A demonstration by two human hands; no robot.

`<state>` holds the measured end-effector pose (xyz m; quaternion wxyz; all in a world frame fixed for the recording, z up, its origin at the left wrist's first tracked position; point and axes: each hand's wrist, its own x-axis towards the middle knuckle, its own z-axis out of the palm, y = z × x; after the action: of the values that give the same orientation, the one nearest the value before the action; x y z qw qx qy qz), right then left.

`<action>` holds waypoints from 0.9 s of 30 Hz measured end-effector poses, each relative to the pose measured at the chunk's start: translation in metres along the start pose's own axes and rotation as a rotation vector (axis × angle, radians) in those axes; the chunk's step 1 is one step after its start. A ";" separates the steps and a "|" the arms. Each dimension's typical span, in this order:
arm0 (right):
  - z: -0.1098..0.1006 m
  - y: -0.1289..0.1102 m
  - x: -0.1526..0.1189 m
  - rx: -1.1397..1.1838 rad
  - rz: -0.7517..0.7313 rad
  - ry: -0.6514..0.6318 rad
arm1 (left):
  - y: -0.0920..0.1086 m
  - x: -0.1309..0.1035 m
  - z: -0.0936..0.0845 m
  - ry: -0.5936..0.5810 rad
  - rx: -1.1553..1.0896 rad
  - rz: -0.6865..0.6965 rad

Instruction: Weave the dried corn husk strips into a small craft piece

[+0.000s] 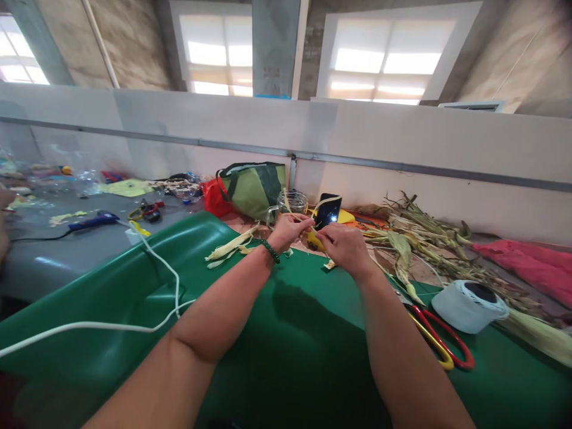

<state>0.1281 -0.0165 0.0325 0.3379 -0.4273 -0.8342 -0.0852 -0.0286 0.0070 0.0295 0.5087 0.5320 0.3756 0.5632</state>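
Observation:
Both my hands meet above the green mat (304, 333), fingers pinched close together. My left hand (289, 231), with a beaded bracelet (270, 251) at its wrist, is closed on a pale strip of corn husk (328, 201). The strip's ends curl up above the fingers. My right hand (346, 243) pinches the same husk just to the right; the exact grip is hidden by the fingers. Behind them stand a glass mug (292, 201) and a dark phone (328, 211). Left of my left hand lies a bundle of pale husk (232, 245).
Scissors (440, 339) with red and yellow handles lie beside a light-blue spool (468, 305) at right. Dry husks (429, 238) pile up behind. A white cable (107, 326) crosses the mat's left side. A blue glue gun (95, 220) and green bag (254, 187) stand farther back.

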 end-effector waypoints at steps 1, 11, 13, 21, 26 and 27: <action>-0.001 -0.002 -0.001 -0.070 -0.022 -0.016 | 0.000 0.001 0.000 0.027 -0.007 -0.004; 0.001 0.001 -0.001 -0.084 0.066 -0.034 | 0.008 -0.003 -0.002 -0.124 -0.139 -0.107; 0.002 0.000 0.000 -0.050 0.104 -0.045 | 0.007 -0.003 -0.002 -0.144 -0.067 -0.032; 0.001 -0.016 -0.001 0.017 0.038 -0.143 | 0.018 0.013 -0.029 0.150 0.031 0.074; 0.006 -0.002 -0.001 0.115 0.066 0.167 | 0.008 0.007 -0.016 -0.095 0.512 0.281; 0.007 0.001 -0.001 0.149 0.038 0.195 | 0.004 0.005 -0.010 -0.146 0.602 0.318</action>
<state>0.1259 -0.0135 0.0269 0.4498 -0.4064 -0.7932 -0.0577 -0.0391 0.0121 0.0328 0.2607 0.7488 0.3999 0.4598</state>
